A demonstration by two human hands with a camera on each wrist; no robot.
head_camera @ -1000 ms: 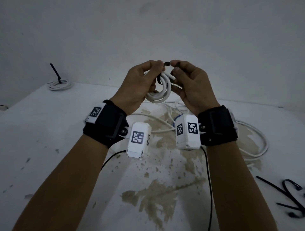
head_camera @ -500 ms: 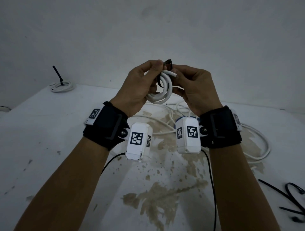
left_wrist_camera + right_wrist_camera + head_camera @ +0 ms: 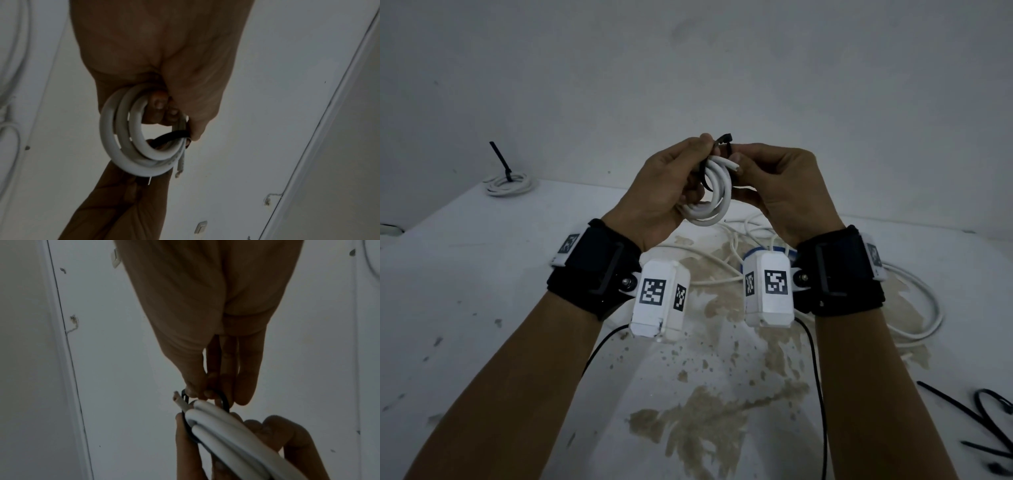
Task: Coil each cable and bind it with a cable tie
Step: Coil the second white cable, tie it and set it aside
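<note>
Left hand grips white coil upright – right hand pinches black cable tie looped over coil's top, between both hands.

The head camera looks forward and down from above both forearms, taking in the stained white table and the wall behind. Each wrist camera looks along its palm toward the fingertips, very near — the left from below the left hand, the right likewise. All three share the white cable coil held between the hands.
</note>
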